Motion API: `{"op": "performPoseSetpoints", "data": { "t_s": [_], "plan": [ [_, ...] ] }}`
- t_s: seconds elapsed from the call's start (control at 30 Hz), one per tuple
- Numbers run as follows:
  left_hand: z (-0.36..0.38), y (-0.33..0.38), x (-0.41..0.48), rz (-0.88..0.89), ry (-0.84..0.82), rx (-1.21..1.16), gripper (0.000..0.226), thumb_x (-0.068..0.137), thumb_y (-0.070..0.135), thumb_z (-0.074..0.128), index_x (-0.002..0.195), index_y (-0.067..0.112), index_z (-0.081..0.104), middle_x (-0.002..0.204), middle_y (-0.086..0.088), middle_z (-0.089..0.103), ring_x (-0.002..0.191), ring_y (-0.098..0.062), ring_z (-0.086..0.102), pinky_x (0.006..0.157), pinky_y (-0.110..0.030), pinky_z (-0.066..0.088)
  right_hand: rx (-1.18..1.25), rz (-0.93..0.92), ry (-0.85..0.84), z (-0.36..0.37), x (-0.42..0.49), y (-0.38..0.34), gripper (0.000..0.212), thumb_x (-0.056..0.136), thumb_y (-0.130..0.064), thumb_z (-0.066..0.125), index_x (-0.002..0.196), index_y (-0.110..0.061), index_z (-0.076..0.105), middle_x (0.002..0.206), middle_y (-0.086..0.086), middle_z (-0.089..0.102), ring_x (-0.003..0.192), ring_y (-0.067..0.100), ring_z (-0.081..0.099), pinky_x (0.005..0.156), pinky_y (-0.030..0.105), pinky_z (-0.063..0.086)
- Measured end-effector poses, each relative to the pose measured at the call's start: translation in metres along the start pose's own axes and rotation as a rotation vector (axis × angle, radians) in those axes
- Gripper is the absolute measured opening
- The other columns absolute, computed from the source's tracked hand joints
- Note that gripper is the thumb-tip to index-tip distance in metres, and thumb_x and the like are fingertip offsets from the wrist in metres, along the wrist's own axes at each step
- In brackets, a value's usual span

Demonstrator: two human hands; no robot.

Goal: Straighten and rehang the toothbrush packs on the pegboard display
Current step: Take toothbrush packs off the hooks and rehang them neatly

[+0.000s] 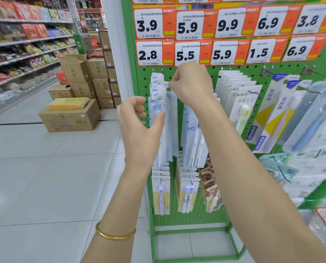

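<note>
Pegboard [186, 220]: green, upright, at the aisle end, with orange and white price tags [148, 54] across its top
Packs [155, 86]: a long row of pale blue toothbrush packs on the leftmost upper peg, their NEW corners fanned unevenly up towards the board
Front pack [156, 109]: hangs at the peg's tip [160, 97], roughly upright
Left hand [139, 120]: thumb pressed on the front pack's face, fingers loosely curled just beside its left edge; whether they grip it I cannot tell
Right hand [192, 82]: raised to the top of the row, fingers curled, pinching a NEW tab [166, 84] that sticks out to the right of the row
Bangle [114, 233]: gold, on the left wrist
Other packs [232, 88]: more rows hang to the right, and shorter ones [161, 192] below
Boxes [71, 118]: brown cartons stacked on the tiled floor to the left, near stocked shelves [25, 42]
</note>
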State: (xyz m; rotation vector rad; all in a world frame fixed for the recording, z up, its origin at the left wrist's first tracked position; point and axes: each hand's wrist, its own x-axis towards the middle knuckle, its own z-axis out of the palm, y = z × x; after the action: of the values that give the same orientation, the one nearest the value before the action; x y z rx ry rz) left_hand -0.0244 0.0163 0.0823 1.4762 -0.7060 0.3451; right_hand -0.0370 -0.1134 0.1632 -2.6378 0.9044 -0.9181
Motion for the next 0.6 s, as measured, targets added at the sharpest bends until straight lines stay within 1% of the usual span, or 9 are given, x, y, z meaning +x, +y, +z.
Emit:
{"op": "performPoseSetpoints", "data": {
  "t_s": [0.03, 0.07, 0.13, 0.23, 0.3, 0.37, 0.47, 0.57, 0.6],
  "plan": [
    [0.000, 0.000, -0.001, 0.012, 0.008, 0.000, 0.042, 0.080, 0.013, 0.072, 0.102, 0.032, 0.042, 0.095, 0.013, 0.039, 0.083, 0.003, 0.042, 0.074, -0.009, 0.037, -0.015, -0.009, 0.021, -0.003, -0.004, 0.000, 0.013, 0.085, -0.013, 0.053, 0.081, -0.010, 0.064, 0.093, 0.009, 0.063, 0.098, 0.032, 0.053, 0.075, 0.035, 0.045],
    [0.001, 0.001, -0.003, 0.019, 0.011, -0.002, 0.043, 0.080, 0.013, 0.072, 0.099, 0.036, 0.041, 0.094, 0.012, 0.039, 0.082, 0.000, 0.043, 0.075, -0.010, 0.036, -0.028, -0.014, 0.040, -0.006, -0.008, 0.001, 0.012, 0.085, -0.013, 0.053, 0.084, -0.009, 0.065, 0.101, 0.009, 0.064, 0.104, 0.032, 0.053, 0.077, 0.035, 0.045],
    [0.003, 0.002, -0.007, 0.029, 0.010, -0.006, 0.044, 0.080, 0.013, 0.071, 0.096, 0.040, 0.040, 0.092, 0.011, 0.040, 0.082, -0.004, 0.043, 0.076, -0.012, 0.036, -0.045, -0.016, 0.058, -0.011, -0.017, 0.003, 0.011, 0.084, -0.015, 0.053, 0.084, -0.010, 0.063, 0.106, 0.009, 0.061, 0.109, 0.031, 0.049, 0.078, 0.035, 0.041],
    [0.008, 0.003, -0.018, 0.012, -0.006, -0.034, 0.040, 0.082, 0.012, 0.069, 0.096, 0.038, 0.042, 0.093, 0.011, 0.042, 0.082, -0.005, 0.044, 0.076, -0.014, 0.038, -0.070, -0.014, 0.066, -0.019, -0.031, 0.005, 0.011, 0.085, -0.018, 0.053, 0.084, -0.012, 0.063, 0.101, 0.008, 0.057, 0.107, 0.031, 0.047, 0.076, 0.034, 0.036],
    [0.013, 0.003, -0.027, -0.006, -0.025, -0.058, 0.039, 0.083, 0.010, 0.068, 0.097, 0.037, 0.044, 0.093, 0.009, 0.043, 0.082, -0.009, 0.047, 0.076, -0.019, 0.041, -0.066, -0.010, 0.087, -0.023, -0.040, 0.009, 0.014, 0.085, -0.018, 0.053, 0.086, -0.011, 0.065, 0.098, 0.007, 0.053, 0.106, 0.031, 0.047, 0.074, 0.033, 0.033],
    [0.018, 0.002, -0.034, -0.031, -0.048, -0.077, 0.036, 0.084, 0.010, 0.067, 0.098, 0.036, 0.045, 0.093, 0.008, 0.045, 0.081, -0.011, 0.049, 0.073, -0.020, 0.042, -0.036, -0.007, 0.101, -0.027, -0.050, 0.016, 0.016, 0.084, -0.018, 0.052, 0.085, -0.010, 0.066, 0.099, 0.007, 0.053, 0.105, 0.031, 0.047, 0.075, 0.033, 0.035],
    [0.026, 0.004, -0.045, -0.069, -0.086, -0.103, 0.030, 0.086, 0.012, 0.066, 0.099, 0.032, 0.048, 0.097, 0.005, 0.049, 0.082, -0.009, 0.050, 0.072, -0.014, 0.040, 0.050, -0.030, 0.095, -0.033, -0.063, 0.033, 0.021, 0.083, -0.018, 0.054, 0.064, -0.011, 0.056, 0.094, 0.008, 0.058, 0.101, 0.030, 0.050, 0.078, 0.036, 0.043],
    [0.034, 0.005, -0.059, -0.113, -0.134, -0.104, 0.025, 0.089, 0.017, 0.064, 0.101, 0.033, 0.048, 0.106, 0.002, 0.051, 0.089, -0.007, 0.052, 0.074, -0.012, 0.041, 0.125, -0.062, 0.043, -0.037, -0.077, 0.057, 0.020, 0.084, -0.018, 0.057, 0.071, -0.005, 0.067, 0.086, 0.010, 0.063, 0.092, 0.028, 0.055, 0.077, 0.037, 0.046],
    [0.036, 0.004, -0.065, -0.132, -0.151, -0.101, 0.022, 0.090, 0.020, 0.063, 0.102, 0.031, 0.049, 0.109, 0.002, 0.051, 0.092, -0.006, 0.053, 0.075, -0.011, 0.041, 0.155, -0.070, 0.015, -0.039, -0.083, 0.065, 0.020, 0.084, -0.019, 0.059, 0.072, -0.007, 0.068, 0.082, 0.008, 0.063, 0.087, 0.026, 0.056, 0.075, 0.035, 0.046]
  ]
}}
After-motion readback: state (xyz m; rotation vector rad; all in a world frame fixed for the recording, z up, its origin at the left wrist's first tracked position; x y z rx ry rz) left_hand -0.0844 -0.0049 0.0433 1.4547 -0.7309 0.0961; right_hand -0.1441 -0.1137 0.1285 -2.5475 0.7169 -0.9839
